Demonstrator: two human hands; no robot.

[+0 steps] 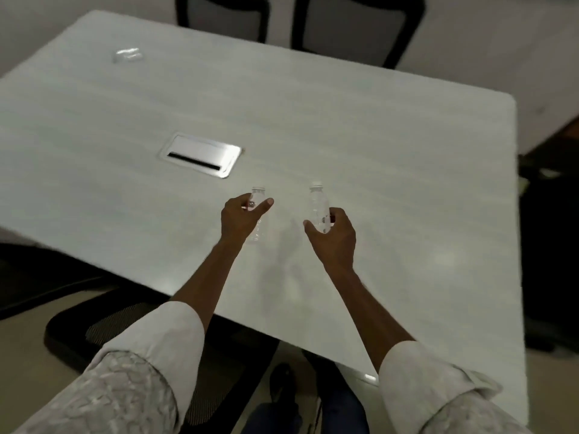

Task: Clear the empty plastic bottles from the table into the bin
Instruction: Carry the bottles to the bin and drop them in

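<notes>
Two small clear plastic bottles stand near the middle of the white table (407, 183). My left hand (239, 220) wraps the uncapped left bottle (258, 195), thumb and fingers around its upper part. My right hand (335, 236) curls around the capped right bottle (319, 202), whose white cap sticks up above my fingers. A third clear bottle (127, 54), crushed or lying flat, rests at the far left corner of the table. No bin shows in view.
A metal cable hatch (200, 155) is set into the tabletop left of the bottles. Two black chairs (357, 26) stand at the far edge, another chair (103, 327) sits near my left arm. Dark furniture (551, 245) stands to the right.
</notes>
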